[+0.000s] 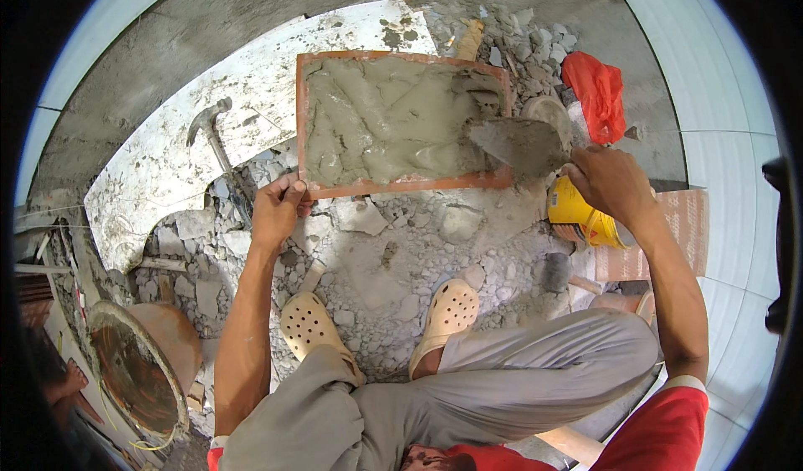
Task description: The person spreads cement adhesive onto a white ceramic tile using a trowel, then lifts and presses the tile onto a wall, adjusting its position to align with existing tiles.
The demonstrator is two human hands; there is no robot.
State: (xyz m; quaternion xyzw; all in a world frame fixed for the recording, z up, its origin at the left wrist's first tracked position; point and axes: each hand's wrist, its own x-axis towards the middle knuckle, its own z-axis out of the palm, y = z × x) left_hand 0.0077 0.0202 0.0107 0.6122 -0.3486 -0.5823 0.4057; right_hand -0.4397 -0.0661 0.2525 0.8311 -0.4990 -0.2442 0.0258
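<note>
A reddish-brown rectangular tile (410, 186) lies face down in front of me, its back spread with wet grey mortar (381, 124) almost to the edges. My left hand (279, 209) pinches the tile's near left corner between thumb and fingers. In my right hand (611, 182) is a trowel (523, 146), with its mortar-coated blade over the tile's right end. The fingers are closed at the handle, which is mostly hidden by the hand. Near the right edge of the tile, the mortar looks rougher and scooped.
Left of the tile, a hammer (209, 124) rests across a stained white board (167, 182) and broken rubble (360, 262). A yellow tub (577, 212) stands below my right hand, near a red plastic bag (595, 94). A bucket (163, 337) leans at lower left. Patterned tile (682, 232) lies at right.
</note>
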